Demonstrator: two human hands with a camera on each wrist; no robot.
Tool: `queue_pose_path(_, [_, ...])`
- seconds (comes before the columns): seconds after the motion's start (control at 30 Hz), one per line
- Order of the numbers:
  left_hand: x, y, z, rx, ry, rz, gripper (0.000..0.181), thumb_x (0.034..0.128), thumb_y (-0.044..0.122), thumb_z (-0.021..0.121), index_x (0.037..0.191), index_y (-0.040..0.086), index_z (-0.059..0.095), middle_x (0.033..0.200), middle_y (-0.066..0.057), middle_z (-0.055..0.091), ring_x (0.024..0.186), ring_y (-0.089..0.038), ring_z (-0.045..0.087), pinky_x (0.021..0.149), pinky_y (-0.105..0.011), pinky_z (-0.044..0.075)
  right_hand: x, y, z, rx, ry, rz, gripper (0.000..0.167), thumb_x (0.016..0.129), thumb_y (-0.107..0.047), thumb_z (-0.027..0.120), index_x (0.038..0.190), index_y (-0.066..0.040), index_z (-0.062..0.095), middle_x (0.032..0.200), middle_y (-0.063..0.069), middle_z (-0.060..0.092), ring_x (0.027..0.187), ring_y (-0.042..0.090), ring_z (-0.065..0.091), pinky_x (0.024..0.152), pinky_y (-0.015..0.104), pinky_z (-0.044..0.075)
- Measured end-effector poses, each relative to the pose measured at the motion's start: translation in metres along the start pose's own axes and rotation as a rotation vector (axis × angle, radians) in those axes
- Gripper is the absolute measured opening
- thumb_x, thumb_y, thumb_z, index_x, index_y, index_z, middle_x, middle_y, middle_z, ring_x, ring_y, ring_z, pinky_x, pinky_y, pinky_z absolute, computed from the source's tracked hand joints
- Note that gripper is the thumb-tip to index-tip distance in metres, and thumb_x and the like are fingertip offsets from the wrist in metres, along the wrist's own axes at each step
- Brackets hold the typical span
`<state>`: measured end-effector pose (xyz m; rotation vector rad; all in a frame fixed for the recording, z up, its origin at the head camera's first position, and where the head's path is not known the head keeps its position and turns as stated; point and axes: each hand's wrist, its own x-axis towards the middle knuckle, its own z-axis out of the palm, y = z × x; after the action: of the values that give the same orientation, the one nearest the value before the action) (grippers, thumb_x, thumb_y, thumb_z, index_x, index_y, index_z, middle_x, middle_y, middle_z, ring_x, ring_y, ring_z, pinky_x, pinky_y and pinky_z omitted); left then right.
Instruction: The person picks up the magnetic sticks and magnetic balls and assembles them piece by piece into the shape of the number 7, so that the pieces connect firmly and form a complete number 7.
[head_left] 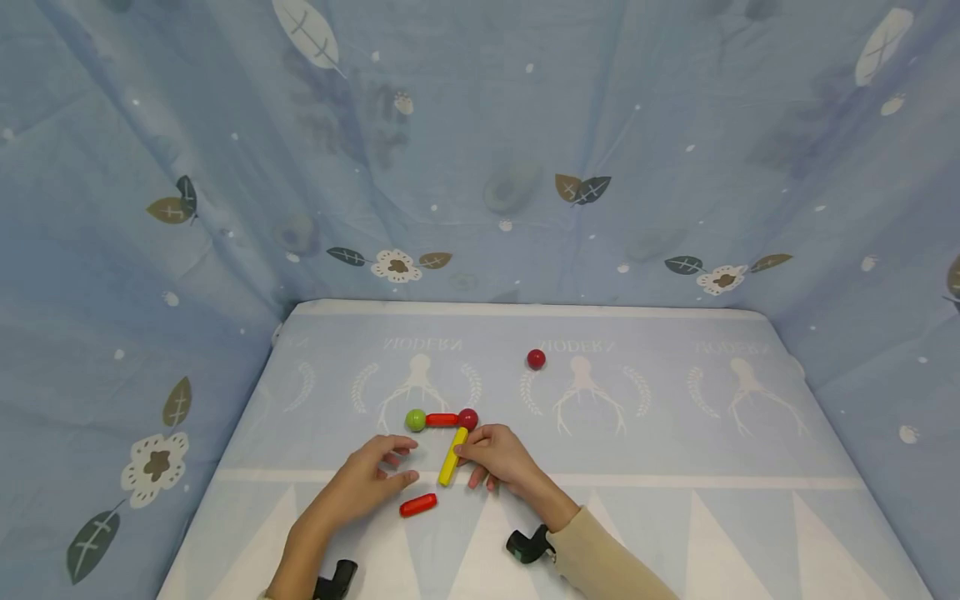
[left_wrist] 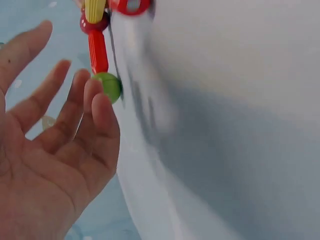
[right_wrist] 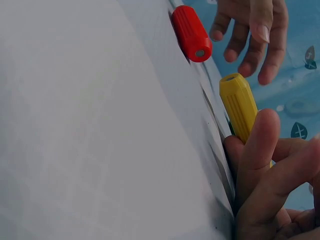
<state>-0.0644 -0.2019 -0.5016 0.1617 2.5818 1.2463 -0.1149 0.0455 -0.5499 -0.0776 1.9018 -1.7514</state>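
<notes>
My right hand (head_left: 504, 460) pinches a yellow ribbed magnetic rod (head_left: 450, 463) between thumb and fingers. The rod's far end meets a dark red ball (head_left: 468, 418). From that ball a red rod (head_left: 442, 420) runs left to a green ball (head_left: 416, 420), forming a row on the table. To the left of the yellow rod, my left hand (head_left: 360, 487) is held with its fingers loosely spread, holding nothing. Close to its thumb lies a separate red rod (head_left: 417, 505); the right wrist view shows a metal disc in the end of this red rod (right_wrist: 191, 34).
Another red ball (head_left: 536, 359) sits by itself farther back on the table. A pale patterned cloth (head_left: 675, 450) covers the tabletop. Blue printed curtains (head_left: 480, 150) enclose the back and both sides. Black wrist devices (head_left: 528, 545) sit at both wrists.
</notes>
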Motion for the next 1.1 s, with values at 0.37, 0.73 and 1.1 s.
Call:
queue_pose_path(0.37, [-0.028,-0.01,0.022,-0.037,-0.133,0.024,0.039,0.0878,0.035,0.079,0.122,0.019,0.067,0.11,0.007,0.062,0.099,-0.014,0.058,0.083,-0.031,0.047,-0.003,-0.003,0.0,0.001,-0.005,0.001,0.027,0.092,-0.019,0.073,0.102,0.003,0.06,0.084,0.01,0.074,0.045,0.014,0.061,0.035,0.019,0.039])
queue_pose_path(0.73, [-0.028,-0.011,0.033,0.099,-0.091,0.083,0.03,0.086,0.023,0.081,0.113,0.021,0.069,0.098,0.012,0.058,0.092,-0.011,0.054,0.082,-0.035,0.047,-0.002,-0.002,0.001,-0.007,-0.002,-0.002,0.028,0.092,-0.02,0.073,0.102,0.003,0.06,0.084,0.01,0.074,0.046,0.014,0.062,0.036,0.019,0.04])
queue_pose_path(1.1, [-0.027,-0.009,0.035,0.144,-0.064,0.084,0.023,0.0875,0.023,0.079,0.109,0.023,0.07,0.094,0.014,0.058,0.089,-0.01,0.053,0.08,-0.033,0.047,-0.002,0.0,0.001,-0.001,0.002,-0.004,0.028,0.091,-0.02,0.073,0.102,0.003,0.06,0.084,0.01,0.073,0.046,0.014,0.062,0.035,0.019,0.039])
